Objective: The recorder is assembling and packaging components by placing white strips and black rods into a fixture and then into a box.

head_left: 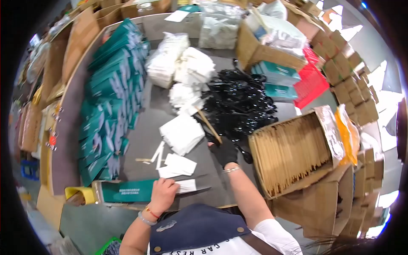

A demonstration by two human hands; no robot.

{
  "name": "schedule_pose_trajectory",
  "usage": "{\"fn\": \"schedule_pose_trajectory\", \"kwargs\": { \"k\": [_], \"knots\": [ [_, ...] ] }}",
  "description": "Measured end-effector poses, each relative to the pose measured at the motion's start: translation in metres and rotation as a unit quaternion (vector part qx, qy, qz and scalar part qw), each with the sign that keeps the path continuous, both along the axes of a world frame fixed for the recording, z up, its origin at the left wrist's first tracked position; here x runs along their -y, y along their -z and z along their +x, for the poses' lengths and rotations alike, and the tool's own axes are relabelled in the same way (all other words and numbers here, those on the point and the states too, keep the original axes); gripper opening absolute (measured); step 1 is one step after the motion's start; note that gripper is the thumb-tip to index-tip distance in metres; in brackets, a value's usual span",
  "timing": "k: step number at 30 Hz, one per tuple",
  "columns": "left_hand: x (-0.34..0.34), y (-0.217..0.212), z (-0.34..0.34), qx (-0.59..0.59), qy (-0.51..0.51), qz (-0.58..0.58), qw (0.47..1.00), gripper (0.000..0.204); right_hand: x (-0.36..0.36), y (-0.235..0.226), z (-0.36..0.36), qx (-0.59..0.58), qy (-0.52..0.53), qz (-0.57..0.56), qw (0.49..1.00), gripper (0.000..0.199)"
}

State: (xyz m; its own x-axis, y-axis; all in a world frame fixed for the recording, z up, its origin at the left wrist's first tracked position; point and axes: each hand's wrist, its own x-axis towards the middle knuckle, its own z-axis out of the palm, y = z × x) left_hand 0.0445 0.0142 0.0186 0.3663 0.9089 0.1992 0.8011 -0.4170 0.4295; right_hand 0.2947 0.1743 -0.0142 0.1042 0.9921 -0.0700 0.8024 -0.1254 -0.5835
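Observation:
My left hand [163, 193], bare, closes over the open end of a long green paper sleeve [129, 191] at the table's near edge. A white slip [187, 185] sticks out of that sleeve beside the fingers. My right hand [225, 152], in a black glove, is closed around the lower end of a thin tan wooden stick [207, 124], slanting up and left. Its fingertips are partly hidden, at the near edge of a heap of shiny black plastic spoons [240, 100]. White folded napkins [182, 134] lie between my hands, with loose white slips [177, 165] nearer me.
Green sleeves [112, 93] are stacked along the left wall. White napkin piles [168, 59] stand farther back. At right, an open carton [293, 155] holds rows of tan wooden sticks. Behind are green boxes [278, 73], red mesh [311, 83] and a carton of plastic-wrapped packs [272, 51].

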Motion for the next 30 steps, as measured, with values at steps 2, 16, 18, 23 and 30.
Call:
{"fn": "schedule_pose_trajectory", "kwargs": {
  "k": [2,16,18,23,30],
  "knots": [
    [0.003,0.003,-0.002,-0.012,-0.026,0.004,1.000,0.012,-0.001,0.002,-0.002,0.010,-0.008,0.008,1.000,0.043],
    [-0.004,0.006,0.009,0.002,-0.021,0.009,1.000,0.006,-0.011,0.000,0.006,-0.072,0.018,-0.064,0.995,0.045],
    [-0.002,0.006,0.010,0.019,-0.029,0.024,0.999,0.009,-0.012,-0.001,0.005,-0.086,0.020,-0.086,0.992,0.047],
    [0.007,0.007,0.012,-0.002,-0.036,0.040,0.999,0.008,-0.009,0.002,-0.003,-0.087,0.025,-0.092,0.992,0.045],
    [0.036,-0.013,0.008,-0.071,-0.035,-0.011,0.997,0.034,0.060,-0.028,0.063,-0.203,-0.035,0.007,0.979,0.036]
  ]
}}
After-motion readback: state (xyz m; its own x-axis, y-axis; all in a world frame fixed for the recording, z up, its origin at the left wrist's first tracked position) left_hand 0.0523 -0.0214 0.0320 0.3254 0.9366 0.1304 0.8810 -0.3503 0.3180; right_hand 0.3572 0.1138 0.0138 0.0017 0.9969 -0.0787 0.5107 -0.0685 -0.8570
